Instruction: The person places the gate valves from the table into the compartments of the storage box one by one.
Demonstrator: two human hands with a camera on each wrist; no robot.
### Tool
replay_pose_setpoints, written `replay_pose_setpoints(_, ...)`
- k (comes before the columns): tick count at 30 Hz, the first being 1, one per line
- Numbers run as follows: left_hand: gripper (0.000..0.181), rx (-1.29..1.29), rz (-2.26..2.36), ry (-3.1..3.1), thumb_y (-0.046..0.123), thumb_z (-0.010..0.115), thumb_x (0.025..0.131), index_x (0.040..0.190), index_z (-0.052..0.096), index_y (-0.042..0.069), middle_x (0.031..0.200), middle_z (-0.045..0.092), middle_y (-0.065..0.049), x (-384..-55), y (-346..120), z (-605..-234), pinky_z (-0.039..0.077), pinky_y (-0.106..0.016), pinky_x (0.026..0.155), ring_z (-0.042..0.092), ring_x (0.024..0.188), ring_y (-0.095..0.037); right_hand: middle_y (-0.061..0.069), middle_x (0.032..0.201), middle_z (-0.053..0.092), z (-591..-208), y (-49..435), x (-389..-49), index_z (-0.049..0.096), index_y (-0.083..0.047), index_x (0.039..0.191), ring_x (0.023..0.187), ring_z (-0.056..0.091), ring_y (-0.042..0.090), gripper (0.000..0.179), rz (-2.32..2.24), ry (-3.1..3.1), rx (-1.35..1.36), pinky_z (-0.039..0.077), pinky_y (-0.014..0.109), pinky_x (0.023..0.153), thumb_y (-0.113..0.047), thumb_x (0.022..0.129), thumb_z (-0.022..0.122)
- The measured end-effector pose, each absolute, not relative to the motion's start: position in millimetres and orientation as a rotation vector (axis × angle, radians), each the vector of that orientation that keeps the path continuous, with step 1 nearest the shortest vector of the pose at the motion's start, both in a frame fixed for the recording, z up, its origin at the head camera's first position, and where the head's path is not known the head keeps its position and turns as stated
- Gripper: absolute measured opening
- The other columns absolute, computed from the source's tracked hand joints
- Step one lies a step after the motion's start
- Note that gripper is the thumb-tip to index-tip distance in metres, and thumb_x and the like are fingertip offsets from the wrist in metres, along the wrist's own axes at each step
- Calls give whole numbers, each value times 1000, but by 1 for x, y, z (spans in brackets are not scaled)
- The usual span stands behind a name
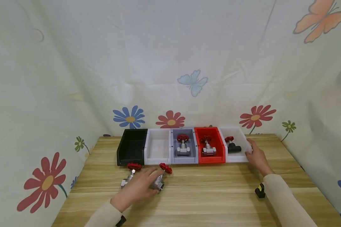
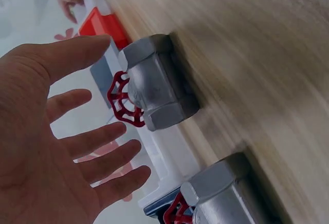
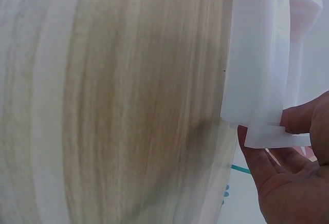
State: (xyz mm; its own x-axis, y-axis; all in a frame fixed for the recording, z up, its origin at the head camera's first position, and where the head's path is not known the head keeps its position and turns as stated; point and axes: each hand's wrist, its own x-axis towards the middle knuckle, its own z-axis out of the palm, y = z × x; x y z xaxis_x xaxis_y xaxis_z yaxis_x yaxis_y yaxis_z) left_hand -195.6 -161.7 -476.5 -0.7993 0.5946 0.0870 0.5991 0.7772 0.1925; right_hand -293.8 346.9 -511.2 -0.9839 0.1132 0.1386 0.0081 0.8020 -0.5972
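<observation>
My left hand (image 1: 137, 188) hovers with its fingers spread beside a metal gate valve (image 2: 160, 82) with a red handwheel. In the left wrist view a gap shows between palm and valve. A second such valve (image 2: 226, 196) stands next to it, partly behind the hand in the head view. My right hand (image 1: 258, 157) grips the side wall of the rightmost white bin (image 3: 272, 131), thumb on the inside and fingers outside. Inside that bin lies a black valve (image 1: 233, 148) with a red handwheel.
Left of that bin, a red bin (image 1: 212, 160) and a grey bin (image 1: 184, 161) each hold a metal valve. Further left stand another white bin (image 1: 158, 161) and a black bin (image 1: 130, 162). All sit in a row on the wooden table (image 1: 204, 195), before a flowered curtain (image 1: 159, 63).
</observation>
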Motion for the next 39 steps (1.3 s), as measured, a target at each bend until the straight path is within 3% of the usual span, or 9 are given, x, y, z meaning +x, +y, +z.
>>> replay_pose_setpoints(6, 71, -965, -355, -3041, 28, 79, 82, 145, 47, 29, 147, 48, -15, -197, -159, -488, 40, -66, 102, 48, 133, -40, 41, 129, 50, -510, 346, -294, 26, 1, 150, 109, 56, 51, 63, 928, -2824, -89, 47, 61, 90, -3, 92, 52)
replay_pose_setpoints(24, 67, -966, -328, -3119, 34, 79, 81, 142, 52, 28, 140, 52, -13, -202, -156, -501, 51, -56, 91, 55, 123, -35, 39, 121, 55, -512, 349, -294, 29, 0, 149, 103, 58, 49, 64, 928, -2794, -61, 48, 59, 85, -2, 90, 53)
replay_pose_setpoints(30, 61, -991, -265, -3133, 35, 79, 80, 136, 55, 31, 135, 54, -12, -208, -152, -505, 53, -50, 88, 57, 115, -31, 40, 127, 51, -511, 346, -293, 27, -1, 151, 108, 55, 50, 64, 959, -2812, -91, 47, 60, 89, -3, 92, 52)
replay_pose_setpoints(39, 53, -992, -240, -3126, 33, 78, 83, 133, 59, 32, 132, 55, -12, -210, -151, -509, 52, -50, 92, 57, 116, -30, 42, 134, 45, -510, 346, -293, 24, 2, 151, 114, 53, 53, 64, 950, -2836, -96, 45, 63, 94, -2, 94, 51)
